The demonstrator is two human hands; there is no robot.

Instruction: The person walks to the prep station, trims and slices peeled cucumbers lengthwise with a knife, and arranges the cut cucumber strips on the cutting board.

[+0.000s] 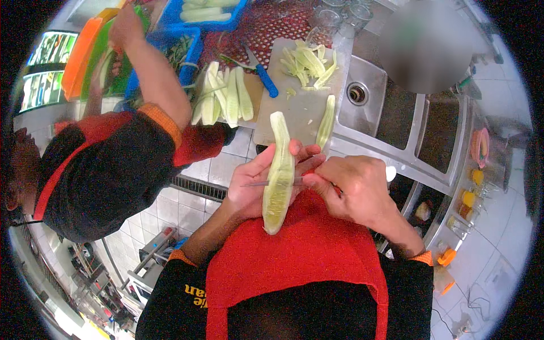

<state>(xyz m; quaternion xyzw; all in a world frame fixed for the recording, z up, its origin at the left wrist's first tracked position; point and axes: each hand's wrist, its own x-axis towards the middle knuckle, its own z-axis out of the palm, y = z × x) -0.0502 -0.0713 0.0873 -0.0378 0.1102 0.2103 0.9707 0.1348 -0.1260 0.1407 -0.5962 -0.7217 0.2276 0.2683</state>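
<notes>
My left hand (250, 187) holds a long halved cucumber (278, 182), cut face up, above my red apron. In my right hand (357, 187) is a small red-handled knife (297, 180), its thin blade lying across the cucumber's seedy middle. Beyond my hands is a white cutting board (272, 123) with a heap of cucumber seed-core strips (308, 63) and one cucumber piece (326, 121) along its right edge. A blue-handled knife (266, 80) rests at the board's left edge. Several cored cucumber halves (225, 95) lie left of the board.
A co-worker (106, 170) stands at my left, an arm reaching over a green container (95, 51). Blue crates (233, 23) stand at the back left, and glass jars (359, 15) behind the board. A steel sink (367, 112) is on the right.
</notes>
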